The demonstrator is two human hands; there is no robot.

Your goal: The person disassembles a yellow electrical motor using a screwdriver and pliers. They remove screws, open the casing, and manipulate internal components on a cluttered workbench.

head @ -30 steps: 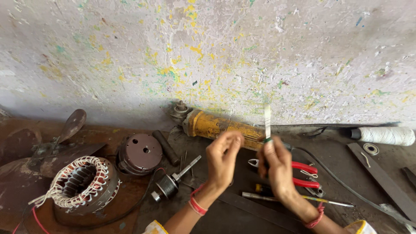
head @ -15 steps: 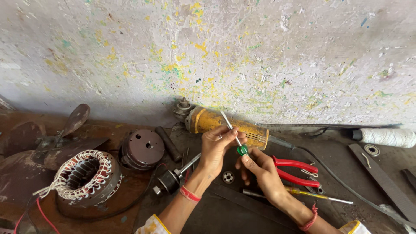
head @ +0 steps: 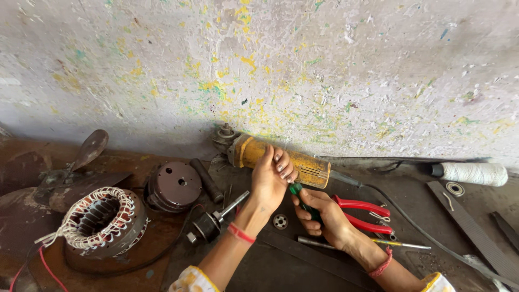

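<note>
On the dark, grimy workbench (head: 303, 270) below the paint-flecked wall (head: 324, 65), my two hands met just in front of the yellow angle grinder (head: 303, 165). My right hand (head: 321, 216) was clenched around the green handle of a small screwdriver (head: 297, 191), the handle poking up out of my fist toward the other hand. My left hand (head: 272, 178) had its fingers curled and pinched down at the top of that tool; whatever it gripped there was hidden behind the fingers, so I could not tell whether it held the shaft or only touched it. The screwdriver itself sat between the two hands, above the bench and close to the grinder's body.

Just right of my right hand lay red-handled pliers (head: 363, 213), and below them a thin metal rod (head: 357, 243). A small bearing (head: 280, 221) rested on the bench beneath my left wrist, beside a rotor with a shaft (head: 213, 223). Farther left stood a stator with white-bound windings (head: 100, 221) and a round brown end cover (head: 175, 185). A spool of white thread (head: 470, 173) lay well apart, at the far right.
</note>
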